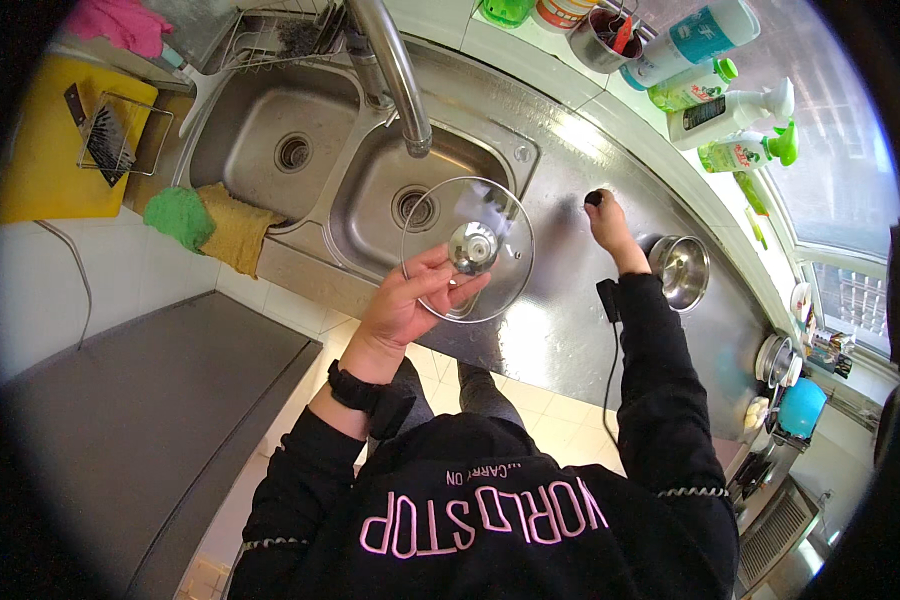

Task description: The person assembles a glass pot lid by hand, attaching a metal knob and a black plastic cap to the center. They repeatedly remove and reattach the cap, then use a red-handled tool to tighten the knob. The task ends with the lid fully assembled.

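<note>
My left hand [417, 296] holds a round glass pot lid [516, 285] with a metal rim, tilted over the front of the right sink basin. At the lid's centre is a shiny round metal piece [473, 247], with my fingers against it. Over the steel counter to the right, my right hand [611, 228] is closed on a small black piece [594, 198]. Most of that piece is hidden by the fingers, and its kind cannot be made out. Just right of this wrist stands a round steel pot [680, 272].
Two steel basins lie under the faucet [395, 75]. A green cloth [179, 220] and a tan cloth [234, 228] hang over the front edge. At left, a knife [80, 110] rests by a yellow board [45, 150]. Several bottles [705, 95] line the window ledge.
</note>
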